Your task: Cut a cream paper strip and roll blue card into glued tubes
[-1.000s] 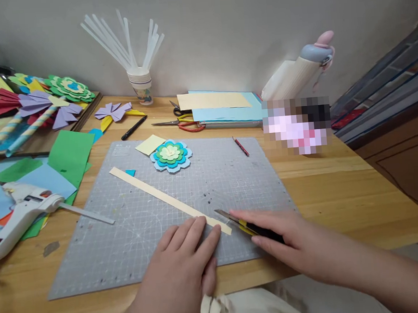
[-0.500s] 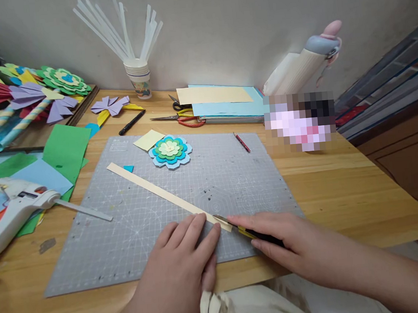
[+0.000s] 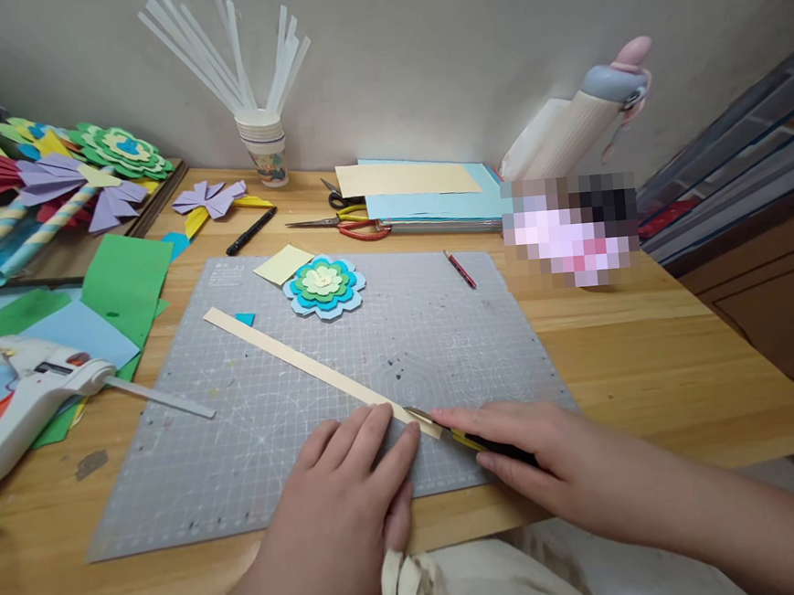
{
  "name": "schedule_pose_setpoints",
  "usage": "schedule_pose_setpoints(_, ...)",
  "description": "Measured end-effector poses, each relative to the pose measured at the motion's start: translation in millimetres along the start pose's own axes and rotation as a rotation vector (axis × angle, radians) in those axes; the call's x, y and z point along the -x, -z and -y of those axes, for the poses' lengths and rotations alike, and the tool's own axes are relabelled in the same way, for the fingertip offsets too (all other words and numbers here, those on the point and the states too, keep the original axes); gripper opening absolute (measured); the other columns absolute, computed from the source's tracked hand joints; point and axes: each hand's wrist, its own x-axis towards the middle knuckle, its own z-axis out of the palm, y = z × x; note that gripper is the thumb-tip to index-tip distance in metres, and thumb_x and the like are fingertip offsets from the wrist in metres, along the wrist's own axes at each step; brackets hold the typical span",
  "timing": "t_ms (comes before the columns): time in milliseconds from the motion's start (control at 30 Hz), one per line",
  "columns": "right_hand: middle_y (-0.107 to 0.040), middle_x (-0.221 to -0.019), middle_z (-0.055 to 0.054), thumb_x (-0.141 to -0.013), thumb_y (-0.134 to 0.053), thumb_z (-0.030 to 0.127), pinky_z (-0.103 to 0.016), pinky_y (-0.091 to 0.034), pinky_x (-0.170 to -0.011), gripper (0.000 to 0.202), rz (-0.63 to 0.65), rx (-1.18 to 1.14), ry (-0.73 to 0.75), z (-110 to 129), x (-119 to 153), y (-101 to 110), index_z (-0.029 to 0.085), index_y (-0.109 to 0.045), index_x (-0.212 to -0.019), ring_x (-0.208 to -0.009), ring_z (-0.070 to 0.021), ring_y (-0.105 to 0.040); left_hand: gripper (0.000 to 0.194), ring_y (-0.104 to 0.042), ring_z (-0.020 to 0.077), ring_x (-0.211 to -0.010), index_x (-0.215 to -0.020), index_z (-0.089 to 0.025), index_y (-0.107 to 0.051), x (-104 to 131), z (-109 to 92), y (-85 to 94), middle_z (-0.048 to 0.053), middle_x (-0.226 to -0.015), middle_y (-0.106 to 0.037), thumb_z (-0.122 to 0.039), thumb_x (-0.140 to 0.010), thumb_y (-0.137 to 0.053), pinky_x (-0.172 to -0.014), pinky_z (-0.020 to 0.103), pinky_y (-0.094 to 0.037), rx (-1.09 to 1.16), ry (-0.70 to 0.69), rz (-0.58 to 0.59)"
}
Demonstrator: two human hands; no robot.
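Observation:
A long cream paper strip (image 3: 299, 363) lies slantwise across the grey cutting mat (image 3: 198, 478). My left hand (image 3: 347, 485) rests palm down, its fingers stretched out and the fingertips pressing the strip near its lower right end. In my right hand (image 3: 539, 447) is a black and yellow utility knife (image 3: 468, 442), gripped with the index finger along its top. The blade's tip touches the strip just right of my left fingertips. Beyond the strip sits a layered paper flower (image 3: 325, 287) in blue, green and cream, beside a pale yellow paper piece (image 3: 283, 264) and a small blue scrap (image 3: 246, 319).
A white glue gun (image 3: 39, 381) lies at left on coloured paper sheets (image 3: 125, 282), its glue stick reaching over the mat. Behind are a black pen (image 3: 251, 231), scissors (image 3: 357, 227), paper cups (image 3: 266, 152) with white sticks, and stacked paper (image 3: 431, 205). A red pencil (image 3: 460, 270) lies at right.

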Motion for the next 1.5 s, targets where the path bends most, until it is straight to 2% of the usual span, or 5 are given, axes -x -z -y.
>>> schedule_pose_setpoints(200,-0.057,-0.133,0.002,-0.091,-0.045,0.015,-0.035,-0.045,-0.098,0.053,-0.003,0.042,0.014,0,0,0,0.036,-0.042,-0.139,-0.116,-0.0172,-0.056,0.036,-0.052,0.0214,-0.113,-0.125,-0.027,-0.052,0,0,-0.4,0.005,-0.128,-0.056,-0.026,-0.089,-0.048,-0.094,0.038,-0.038,-0.001,-0.012,-0.010)
schedule_pose_setpoints(367,-0.067,-0.113,-0.002,-0.092,-0.042,0.016,-0.035,-0.051,-0.083,0.054,0.007,0.145,-0.028,3,-1,2,0.039,-0.038,-0.141,-0.098,-0.0196,-0.063,0.036,-0.053,0.0211,-0.113,-0.124,-0.027,-0.053,0,0,-0.6,0.005,-0.127,-0.057,-0.027,-0.088,-0.048,-0.092,0.037,-0.038,-0.017,-0.019,-0.025)
schedule_pose_setpoints(667,-0.071,-0.094,-0.002,-0.091,-0.044,0.018,-0.029,-0.051,-0.070,0.053,-0.040,0.200,-0.020,5,4,3,0.038,-0.041,-0.139,-0.079,-0.0175,-0.065,0.037,-0.053,0.0220,-0.113,-0.125,-0.026,-0.052,-1,-1,-1.7,0.005,-0.128,-0.056,-0.027,-0.089,-0.047,-0.093,0.038,-0.038,-0.021,-0.012,-0.029)
schedule_pose_setpoints(933,-0.071,-0.093,-0.003,-0.090,-0.044,0.016,-0.029,-0.051,-0.070,0.051,-0.046,0.213,-0.045,5,11,2,0.038,-0.046,-0.136,-0.078,-0.0179,-0.065,0.038,-0.052,0.0227,-0.113,-0.126,-0.027,-0.052,0,0,-2.0,0.005,-0.130,-0.055,-0.027,-0.088,-0.048,-0.093,0.038,-0.037,-0.009,-0.009,-0.009)
schedule_pose_setpoints(1500,-0.070,-0.097,-0.004,-0.092,-0.044,0.019,-0.029,-0.050,-0.071,0.049,-0.009,0.232,-0.089,-1,27,4,0.038,-0.045,-0.137,-0.082,-0.0185,-0.065,0.037,-0.053,0.0226,-0.112,-0.124,-0.027,-0.053,0,0,-4.0,0.004,-0.128,-0.056,-0.027,-0.088,-0.048,-0.092,0.038,-0.037,-0.008,-0.010,-0.026)
